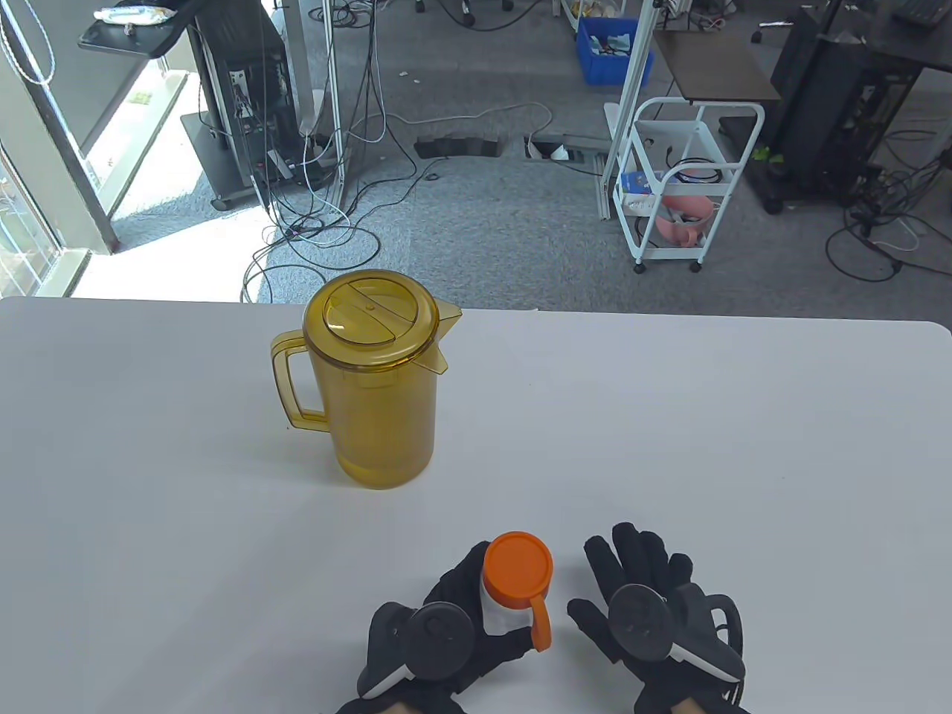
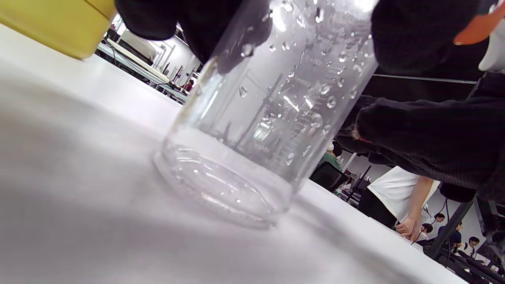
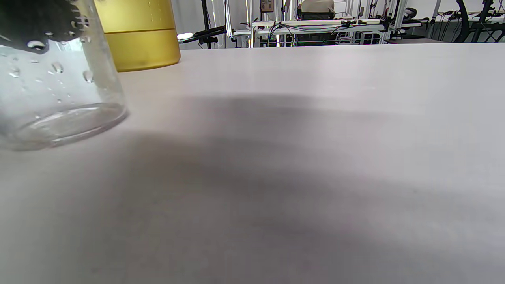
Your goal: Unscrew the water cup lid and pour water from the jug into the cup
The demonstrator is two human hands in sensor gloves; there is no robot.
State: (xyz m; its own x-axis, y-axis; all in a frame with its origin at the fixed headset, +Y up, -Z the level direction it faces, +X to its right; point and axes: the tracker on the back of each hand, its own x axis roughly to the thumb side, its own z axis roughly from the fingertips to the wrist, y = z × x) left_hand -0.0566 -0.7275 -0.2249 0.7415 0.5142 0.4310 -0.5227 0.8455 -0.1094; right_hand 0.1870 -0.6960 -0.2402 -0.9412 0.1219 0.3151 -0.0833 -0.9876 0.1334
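Note:
A clear cup with an orange screw lid and an orange loop stands near the table's front edge. My left hand grips the cup's body from the left, fingers curled round it. In the left wrist view the wet cup stands upright on the table with gloved fingers wrapped on it. My right hand hovers just right of the cup, fingers straight, holding nothing. The amber jug, lid on, handle to the left, stands farther back with water low inside.
The white table stretches wide to the right and left of the jug. Beyond its far edge lie a carpeted floor with cables, a white trolley and equipment racks.

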